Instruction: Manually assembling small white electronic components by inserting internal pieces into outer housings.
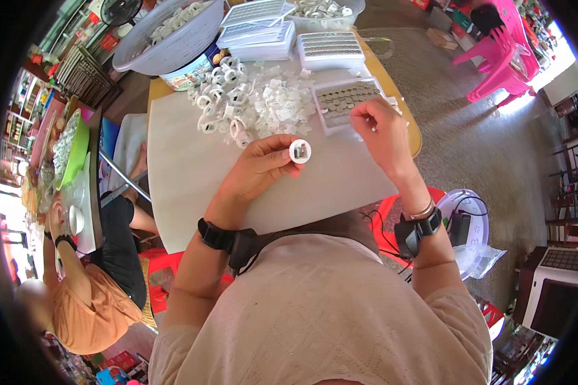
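1. Closest is the person's cream top [315,308], and a black strap [219,236] sits on each wrist
2. The left grip [260,163] is closed, thumb and fingers pinching a small round white piece [300,152] up above the bare part of the counter [192,173]. Bits of metal show inside its face
3. The right grip [386,131] is by the right side of a clear tray [322,122]. Its thumb and fingers bend in close together, but I cannot tell if they have hold of something tiny
4. Flat grey discs [343,98] lie in that tray. My guess is that the step in hand is getting a small part for the white piece
5. The next move seems to call for a soft pinch with the right fingers, while the left ones keep the piece still and facing up
6. Past the hands lie a heap of little clear-white bits [282,102] and, to its left, a heap of white rings [228,96]
7. At the far end are a stack of full trays [331,51] and a big grey basket [133,61] of white parts
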`<state>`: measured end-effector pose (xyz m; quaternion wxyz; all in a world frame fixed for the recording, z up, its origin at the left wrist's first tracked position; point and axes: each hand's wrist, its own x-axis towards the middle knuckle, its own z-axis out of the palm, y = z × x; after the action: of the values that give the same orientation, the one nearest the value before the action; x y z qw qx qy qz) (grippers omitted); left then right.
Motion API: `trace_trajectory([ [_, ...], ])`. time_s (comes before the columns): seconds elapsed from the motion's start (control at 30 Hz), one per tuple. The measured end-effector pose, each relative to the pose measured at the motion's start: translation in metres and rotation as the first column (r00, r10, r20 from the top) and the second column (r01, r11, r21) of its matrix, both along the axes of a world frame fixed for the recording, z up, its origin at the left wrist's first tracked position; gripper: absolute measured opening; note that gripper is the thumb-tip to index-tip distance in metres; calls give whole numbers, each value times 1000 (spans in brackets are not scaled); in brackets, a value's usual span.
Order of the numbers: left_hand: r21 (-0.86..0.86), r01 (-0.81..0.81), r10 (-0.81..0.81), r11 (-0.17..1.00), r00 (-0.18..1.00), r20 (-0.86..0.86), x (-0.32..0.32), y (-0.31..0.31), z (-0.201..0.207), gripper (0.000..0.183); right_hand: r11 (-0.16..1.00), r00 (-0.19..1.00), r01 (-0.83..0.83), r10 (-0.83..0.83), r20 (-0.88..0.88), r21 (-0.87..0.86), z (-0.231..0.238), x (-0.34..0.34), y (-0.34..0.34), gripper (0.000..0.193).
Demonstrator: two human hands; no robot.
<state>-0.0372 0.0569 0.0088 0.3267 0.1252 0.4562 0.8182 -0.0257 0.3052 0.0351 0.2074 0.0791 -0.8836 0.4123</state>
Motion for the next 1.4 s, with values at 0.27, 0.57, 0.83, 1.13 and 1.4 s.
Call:
trace_trajectory([
  [0.27,26,21,-21,999,1000,-4,-2,0,-3,32,937,963,-248,212,-164,-246,-9,21,-56,10],
  [0.57,9,-18,19,1000,999,-32,-2,0,-7,30,956,943,-285,267,-196,-70,-5,19,-55,9],
  [0.83,-138,1,-19,990,992,-124,-1,2,-2,33,917,935,-312,343,92,-250,2,20,-51,15],
  [1.13,-196,7,-36,981,989,-144,-1,5,2,37,903,904,-414,423,66,-118,-8,16,-42,18],
  [1.4,-196,111,-137,974,983,-124,-5,1,1,34,881,880,-452,466,93,-137,-6,17,-40,15],
])
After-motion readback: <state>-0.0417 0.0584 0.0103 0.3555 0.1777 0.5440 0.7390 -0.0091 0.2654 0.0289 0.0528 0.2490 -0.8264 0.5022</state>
